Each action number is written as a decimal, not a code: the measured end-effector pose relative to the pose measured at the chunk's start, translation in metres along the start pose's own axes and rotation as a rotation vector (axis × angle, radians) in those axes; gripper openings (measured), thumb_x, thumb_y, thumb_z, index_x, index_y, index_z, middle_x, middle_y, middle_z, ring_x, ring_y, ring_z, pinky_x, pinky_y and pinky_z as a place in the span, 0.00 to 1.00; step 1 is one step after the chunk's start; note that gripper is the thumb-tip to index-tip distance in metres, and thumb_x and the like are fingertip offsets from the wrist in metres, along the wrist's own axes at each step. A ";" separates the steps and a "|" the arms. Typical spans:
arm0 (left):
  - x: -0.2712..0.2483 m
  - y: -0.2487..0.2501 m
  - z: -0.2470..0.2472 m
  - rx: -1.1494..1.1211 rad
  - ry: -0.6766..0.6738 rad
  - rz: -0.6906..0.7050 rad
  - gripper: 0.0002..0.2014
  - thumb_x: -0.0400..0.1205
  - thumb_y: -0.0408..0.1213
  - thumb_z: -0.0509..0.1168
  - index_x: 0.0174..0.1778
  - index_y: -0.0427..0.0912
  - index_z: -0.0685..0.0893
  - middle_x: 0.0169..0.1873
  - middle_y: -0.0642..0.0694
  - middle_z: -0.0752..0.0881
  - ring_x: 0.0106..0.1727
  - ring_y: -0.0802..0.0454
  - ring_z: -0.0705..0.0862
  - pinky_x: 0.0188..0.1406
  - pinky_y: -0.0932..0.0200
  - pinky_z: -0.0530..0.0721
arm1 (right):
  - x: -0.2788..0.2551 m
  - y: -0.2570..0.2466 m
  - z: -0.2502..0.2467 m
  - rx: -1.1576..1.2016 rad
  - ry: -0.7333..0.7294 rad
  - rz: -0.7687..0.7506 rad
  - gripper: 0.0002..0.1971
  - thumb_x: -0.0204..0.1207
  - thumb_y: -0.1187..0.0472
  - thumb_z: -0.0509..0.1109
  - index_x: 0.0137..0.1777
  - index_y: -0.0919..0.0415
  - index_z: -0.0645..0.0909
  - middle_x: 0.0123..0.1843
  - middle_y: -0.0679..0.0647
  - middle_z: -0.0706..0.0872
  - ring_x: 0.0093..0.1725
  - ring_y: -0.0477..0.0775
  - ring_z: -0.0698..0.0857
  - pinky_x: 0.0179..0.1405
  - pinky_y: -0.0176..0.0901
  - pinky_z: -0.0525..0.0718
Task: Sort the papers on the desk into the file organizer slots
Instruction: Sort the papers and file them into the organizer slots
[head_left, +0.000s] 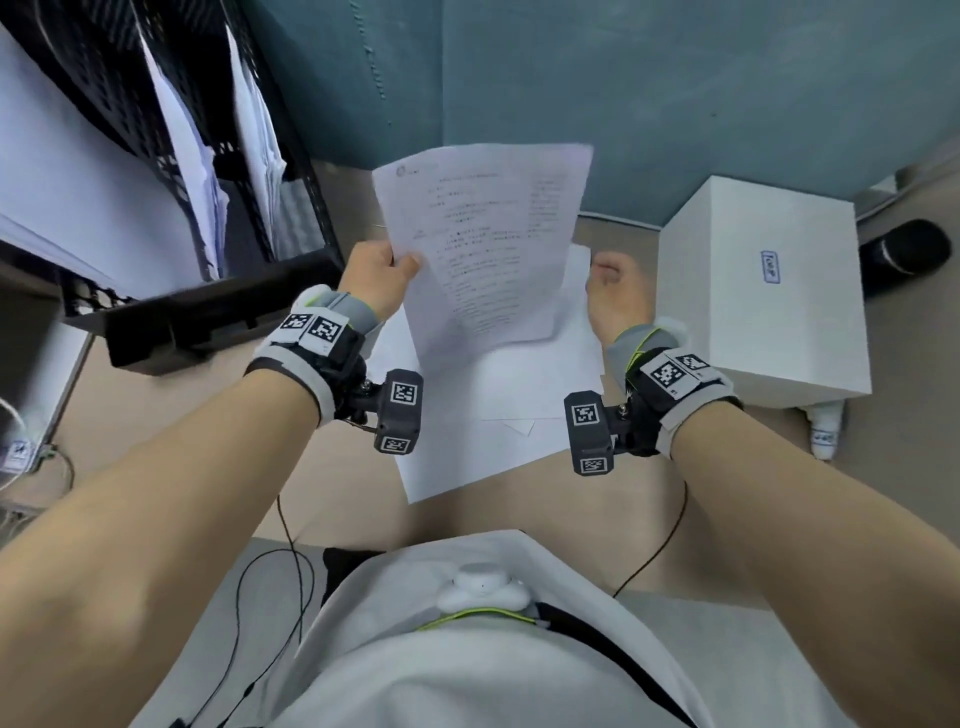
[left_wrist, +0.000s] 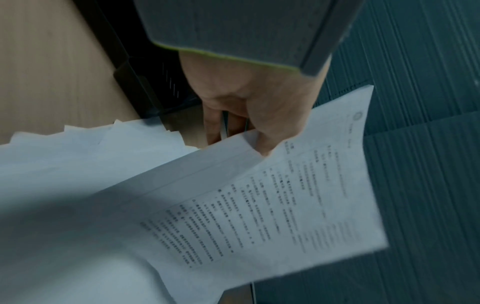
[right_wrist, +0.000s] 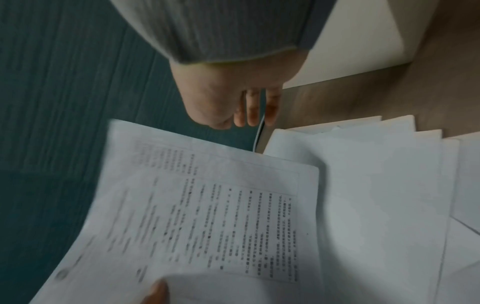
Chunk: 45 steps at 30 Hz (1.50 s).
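Holding the printed sheet (head_left: 483, 244) by its left edge, your left hand (head_left: 375, 279) has thumb and fingers pinched on the paper, which is lifted clear above the loose paper pile (head_left: 498, 415) on the desk (head_left: 883, 441). Your right hand (head_left: 615, 296) hangs just right of the sheet, fingers loosely curled and gripping nothing; it does not touch the paper. The file organizer (head_left: 218, 312) stands to the left of the sheet, its slots already carrying upright papers (head_left: 192, 171).

To complete this step well, carry the sheet leftward toward the organizer with the pinch kept firm, since a single-edge hold lets the free side droop and curl. Bring your right hand to the opposite edge if the sheet sags. Turn the sheet upright and parallel to the slot dividers before lowering it. Lead with the bottom edge, so it does not catch on papers already filed. Release only once the sheet rests inside the chosen slot.
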<state>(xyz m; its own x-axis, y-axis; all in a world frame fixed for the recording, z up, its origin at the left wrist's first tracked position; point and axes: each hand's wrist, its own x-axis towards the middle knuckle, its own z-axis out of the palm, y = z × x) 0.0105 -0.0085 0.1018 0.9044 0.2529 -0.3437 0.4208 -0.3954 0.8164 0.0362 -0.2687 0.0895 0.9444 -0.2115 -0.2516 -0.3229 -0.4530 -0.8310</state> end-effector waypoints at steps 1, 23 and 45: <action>0.001 0.000 -0.004 0.018 -0.002 -0.015 0.14 0.85 0.39 0.63 0.55 0.30 0.87 0.52 0.37 0.89 0.50 0.39 0.88 0.48 0.43 0.88 | 0.000 -0.004 0.005 -0.013 -0.032 -0.003 0.14 0.80 0.69 0.61 0.64 0.67 0.79 0.54 0.55 0.81 0.51 0.50 0.79 0.48 0.23 0.78; -0.022 -0.073 -0.129 0.307 0.365 -0.029 0.21 0.78 0.32 0.62 0.67 0.46 0.82 0.71 0.41 0.74 0.71 0.39 0.73 0.73 0.54 0.69 | -0.109 -0.137 0.110 -0.221 -0.273 -0.706 0.12 0.81 0.51 0.57 0.41 0.55 0.77 0.28 0.54 0.78 0.36 0.66 0.77 0.38 0.53 0.76; 0.019 -0.088 -0.209 0.401 0.187 -0.014 0.30 0.82 0.37 0.56 0.82 0.56 0.63 0.57 0.35 0.85 0.62 0.35 0.80 0.60 0.47 0.79 | -0.086 -0.234 0.243 0.398 -0.187 -0.579 0.14 0.82 0.60 0.61 0.61 0.65 0.82 0.51 0.48 0.84 0.53 0.41 0.81 0.59 0.34 0.78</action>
<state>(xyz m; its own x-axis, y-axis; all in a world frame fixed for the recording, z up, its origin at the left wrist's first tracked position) -0.0239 0.2156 0.1199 0.8854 0.4020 -0.2335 0.4608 -0.6928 0.5546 0.0461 0.0663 0.1851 0.9634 0.1349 0.2316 0.2448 -0.0909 -0.9653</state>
